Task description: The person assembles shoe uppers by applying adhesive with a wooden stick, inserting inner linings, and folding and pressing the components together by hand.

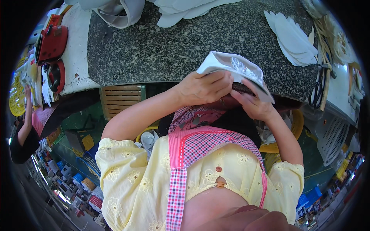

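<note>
Near the front edge of the speckled stone tabletop (154,57), I hold a white shoe upper (216,61) in both hands. It is curved and hollow, and shiny clear material shows along its inner side. My left hand (210,87) is closed on its lower left edge, with the fingers curled and the thumb side hidden. My right hand (254,103) grips the right end, fingers behind it and thumb toward the left hand. The lower side of the upper is partly hidden by my fingers.
White insoles lie in a fanned stack (291,38) at the right and another stack (185,11) at the far edge. More white uppers (125,13) sit far left. Black scissors (318,90) hang at the right edge. A co-worker's arm (26,119) shows at left, beside a red machine (52,44).
</note>
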A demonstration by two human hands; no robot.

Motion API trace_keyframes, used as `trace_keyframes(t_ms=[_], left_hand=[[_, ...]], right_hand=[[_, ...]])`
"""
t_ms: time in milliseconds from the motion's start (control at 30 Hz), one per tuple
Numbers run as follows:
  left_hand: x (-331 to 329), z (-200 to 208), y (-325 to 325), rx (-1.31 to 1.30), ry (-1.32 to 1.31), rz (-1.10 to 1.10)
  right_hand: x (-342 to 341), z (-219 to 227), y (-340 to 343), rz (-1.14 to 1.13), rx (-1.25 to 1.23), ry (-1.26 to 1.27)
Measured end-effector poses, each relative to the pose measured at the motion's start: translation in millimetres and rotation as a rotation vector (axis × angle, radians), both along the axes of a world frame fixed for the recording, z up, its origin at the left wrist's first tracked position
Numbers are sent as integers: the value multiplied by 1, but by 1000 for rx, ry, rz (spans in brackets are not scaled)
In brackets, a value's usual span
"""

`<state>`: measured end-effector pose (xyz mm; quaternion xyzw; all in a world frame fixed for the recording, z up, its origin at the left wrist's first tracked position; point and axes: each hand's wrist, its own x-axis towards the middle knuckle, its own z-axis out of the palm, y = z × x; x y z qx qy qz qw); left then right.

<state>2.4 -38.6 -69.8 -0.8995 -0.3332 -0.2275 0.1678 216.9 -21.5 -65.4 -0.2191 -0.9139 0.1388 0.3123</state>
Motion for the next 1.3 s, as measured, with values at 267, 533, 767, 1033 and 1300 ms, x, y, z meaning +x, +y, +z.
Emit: trace_keyframes(t_ms=[267,533,767,1033,1300], left_hand=[[-8,22,2,-184,-211,-283],[-44,42,4,-836,-766,158],[10,63,25,-887,-866,-188],[18,69,28,-1537,-1194,-153],[29,67,23,-1159,-1244,-6]], right_hand=[[-26,14,10,-251,-83,-51],[-23,38,18,-210,-455,268],[-15,43,13,-56,-1164,981],[-15,43,16,-89,-1320,1026],[-33,31,8,-130,-1075,1293]])
